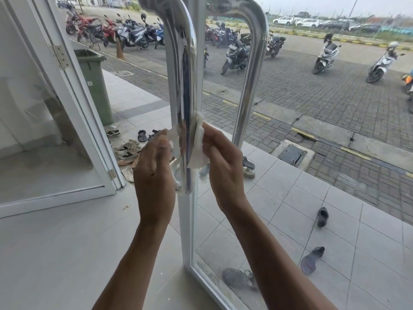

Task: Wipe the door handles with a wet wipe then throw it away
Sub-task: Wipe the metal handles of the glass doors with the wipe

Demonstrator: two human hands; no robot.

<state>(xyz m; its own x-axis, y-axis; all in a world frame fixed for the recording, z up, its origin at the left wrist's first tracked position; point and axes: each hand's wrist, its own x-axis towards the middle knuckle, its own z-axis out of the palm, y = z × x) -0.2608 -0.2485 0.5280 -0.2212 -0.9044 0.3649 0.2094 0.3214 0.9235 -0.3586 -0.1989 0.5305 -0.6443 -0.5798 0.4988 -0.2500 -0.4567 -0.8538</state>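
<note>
- Wet wipe [197,144] wrapped round lower part of near chrome door handle [183,86], frame centre.
- Left hand [154,173] at 9 o'clock of handle, pinching wipe's left end; right hand [223,162] at 3 o'clock, gripping right end.
- Second handle [252,74] behind glass, untouched.
- Green bin [96,81] at 10 o'clock; its small label unreadable.
- No legible writing anywhere.

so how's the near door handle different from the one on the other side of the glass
The near handle has the wet wipe wrapped around its lower part, held by the left hand and right hand; the far handle is bare and untouched. The near handle is seen directly and looks thicker; the far handle sits behind the glass and looks slimmer. Both are shiny chrome tubes, upright, curved at the top.
</note>
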